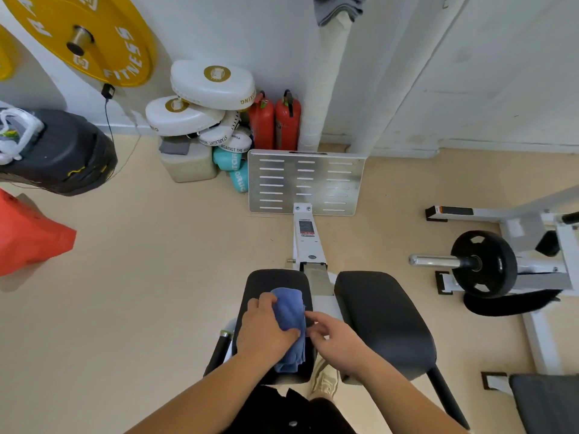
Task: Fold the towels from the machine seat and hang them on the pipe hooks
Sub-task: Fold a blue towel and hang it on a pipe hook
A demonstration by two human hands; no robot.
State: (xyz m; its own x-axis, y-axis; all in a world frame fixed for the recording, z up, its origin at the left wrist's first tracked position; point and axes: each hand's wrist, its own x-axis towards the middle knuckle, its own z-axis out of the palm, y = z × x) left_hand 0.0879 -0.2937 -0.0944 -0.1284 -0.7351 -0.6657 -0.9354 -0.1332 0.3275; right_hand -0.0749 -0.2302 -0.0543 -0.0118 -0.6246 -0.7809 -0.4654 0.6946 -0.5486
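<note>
A blue towel (pixel 289 311) lies folded into a narrow strip on the left black seat pad (pixel 282 278) of the machine. My left hand (pixel 264 328) presses flat on the towel's left side, thumb over its middle. My right hand (pixel 333 335) touches the towel's right edge with its fingertips. The right seat pad (pixel 382 321) holds nothing. A white wrapped pipe (pixel 324 86) rises against the wall, with a grey towel (pixel 336 7) hanging at its top.
A metal footplate (pixel 305 183) stands ahead of the seat. Two red fire extinguishers (pixel 275 120) and white boxing pads (pixel 200 101) sit by the wall. A barbell plate on a white rack (pixel 484 263) is to the right. A black punching bag (pixel 62 151) is at left.
</note>
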